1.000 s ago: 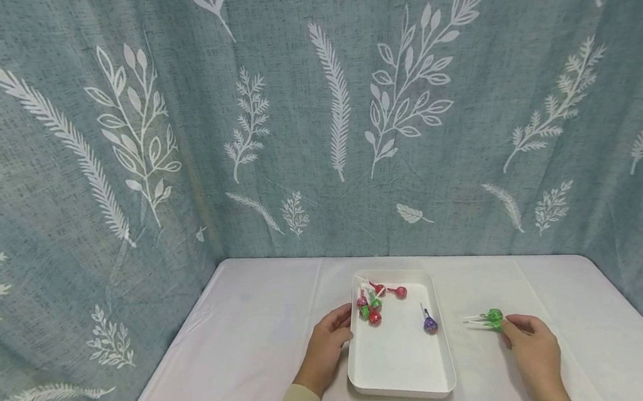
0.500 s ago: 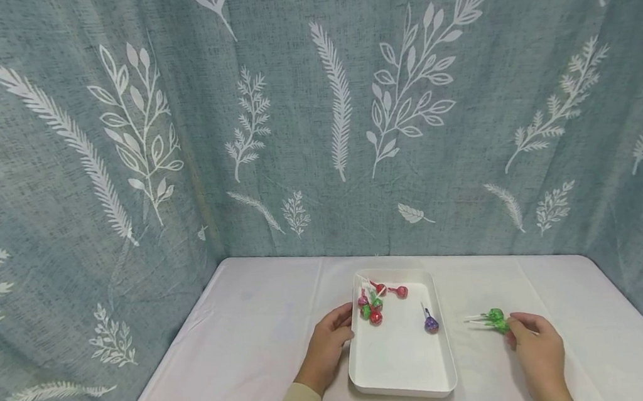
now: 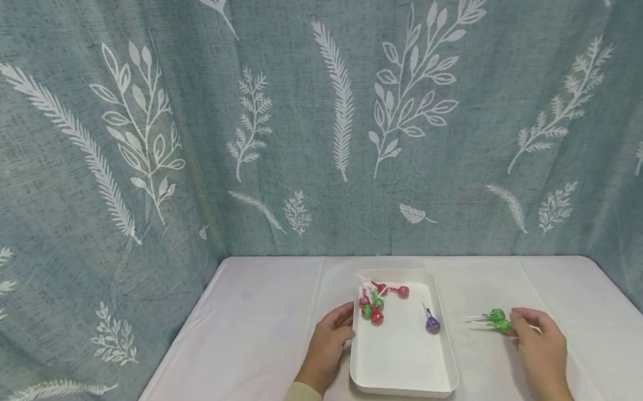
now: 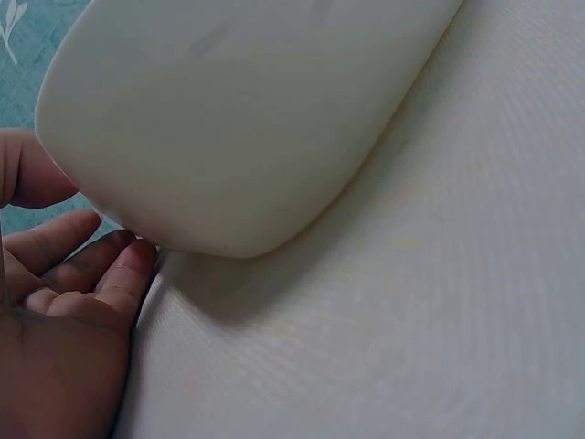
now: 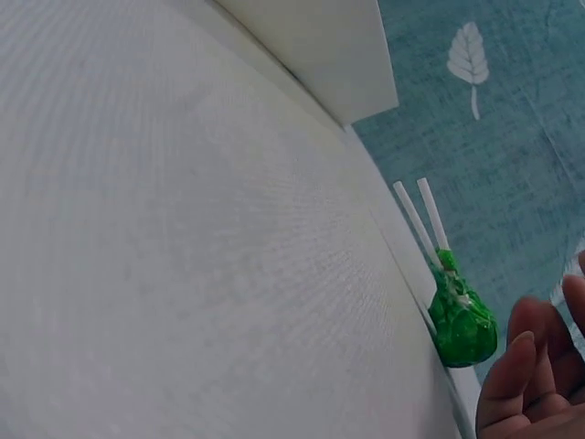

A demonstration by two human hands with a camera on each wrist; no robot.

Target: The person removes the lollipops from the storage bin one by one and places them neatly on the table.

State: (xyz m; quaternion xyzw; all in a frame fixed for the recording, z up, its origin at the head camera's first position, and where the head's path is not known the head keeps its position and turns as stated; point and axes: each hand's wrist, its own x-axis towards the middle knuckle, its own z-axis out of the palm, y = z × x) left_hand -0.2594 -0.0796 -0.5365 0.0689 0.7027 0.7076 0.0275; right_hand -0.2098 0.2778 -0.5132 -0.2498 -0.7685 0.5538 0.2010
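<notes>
Lollipops (image 5: 464, 331), 2 grn, beside R fingers (image 5: 508, 373)

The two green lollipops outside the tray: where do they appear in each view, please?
Head: lower right; the two green lollipops lie between the tray and the right hand.
Left wrist: not in it.
Right wrist: lower right, left of the fingers.
Shared landmark: the tray, partly seen in both wrist views.

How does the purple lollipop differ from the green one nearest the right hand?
The purple lollipop lies inside the white tray; the green lollipop lies on the tablecloth. The purple one's stick points toward the curtain, the green one's toward the tray. Both have round heads.
</notes>
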